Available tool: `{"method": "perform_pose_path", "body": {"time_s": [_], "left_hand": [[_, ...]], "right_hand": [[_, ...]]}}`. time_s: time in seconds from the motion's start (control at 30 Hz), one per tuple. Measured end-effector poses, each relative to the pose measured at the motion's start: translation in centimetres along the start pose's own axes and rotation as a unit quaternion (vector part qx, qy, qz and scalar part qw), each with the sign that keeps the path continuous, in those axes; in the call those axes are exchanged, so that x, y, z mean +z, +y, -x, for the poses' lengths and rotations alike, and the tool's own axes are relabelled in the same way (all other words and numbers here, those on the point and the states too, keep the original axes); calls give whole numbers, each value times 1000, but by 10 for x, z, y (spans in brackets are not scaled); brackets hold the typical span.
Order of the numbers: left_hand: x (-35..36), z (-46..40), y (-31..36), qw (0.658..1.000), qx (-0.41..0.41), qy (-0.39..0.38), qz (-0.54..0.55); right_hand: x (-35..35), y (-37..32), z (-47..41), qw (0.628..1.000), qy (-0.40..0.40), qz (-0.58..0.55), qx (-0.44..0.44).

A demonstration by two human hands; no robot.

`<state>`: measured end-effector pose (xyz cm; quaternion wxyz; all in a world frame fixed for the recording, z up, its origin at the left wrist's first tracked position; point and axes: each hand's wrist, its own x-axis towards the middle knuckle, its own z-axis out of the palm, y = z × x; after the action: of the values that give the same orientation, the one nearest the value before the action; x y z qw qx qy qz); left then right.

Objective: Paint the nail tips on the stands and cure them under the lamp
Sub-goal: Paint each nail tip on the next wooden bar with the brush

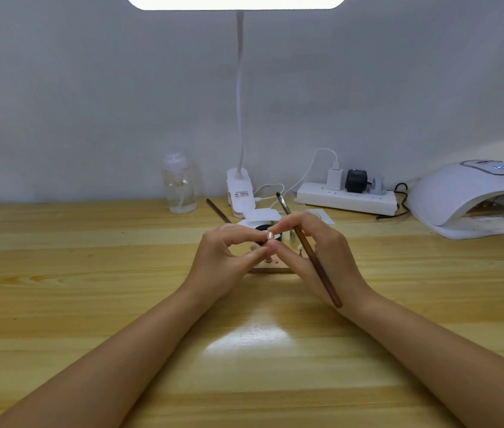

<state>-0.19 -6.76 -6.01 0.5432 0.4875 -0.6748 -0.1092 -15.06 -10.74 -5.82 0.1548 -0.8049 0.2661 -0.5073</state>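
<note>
My left hand (226, 254) and my right hand (315, 242) meet over a small wooden base (270, 268) in the middle of the table. Between their fingertips sits a pale shiny nail tip (270, 235) on a small stand. A brown-handled brush (309, 253) lies in my right hand, its dark tip pointing up and back. A black polish pot (262, 228) is half hidden behind the fingers. The white curing lamp (472, 199) stands at the far right, its display lit.
A clear bottle (179, 183) stands at the back. Beside it are the clip base of a white desk lamp (239, 193) and a white power strip (346, 197) with plugs. A second brush (218, 211) and white pads (261, 216) lie behind my hands.
</note>
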Motion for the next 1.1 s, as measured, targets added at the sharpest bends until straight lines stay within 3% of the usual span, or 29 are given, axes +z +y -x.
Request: {"method": "perform_pose_path", "body": {"time_s": [0.2,0.33,0.73,0.97,1.1], "left_hand": [[1,-3,-7,996,-57,-24,-64],[2,-3,-9,993,-77,-46,-82],[4,-4,-18,981,-155,-74,-91],[2,-5,-18,979,-166,-73,-97],[2,-4,-18,977,-168,-77,-103]], "right_hand": [[-14,13,-1,998,5,4,69],[-17,21,2,996,-48,55,52],[-12,27,0,993,-85,77,36],[-28,27,0,984,-82,159,28],[-27,27,1,983,-95,152,42]]}}
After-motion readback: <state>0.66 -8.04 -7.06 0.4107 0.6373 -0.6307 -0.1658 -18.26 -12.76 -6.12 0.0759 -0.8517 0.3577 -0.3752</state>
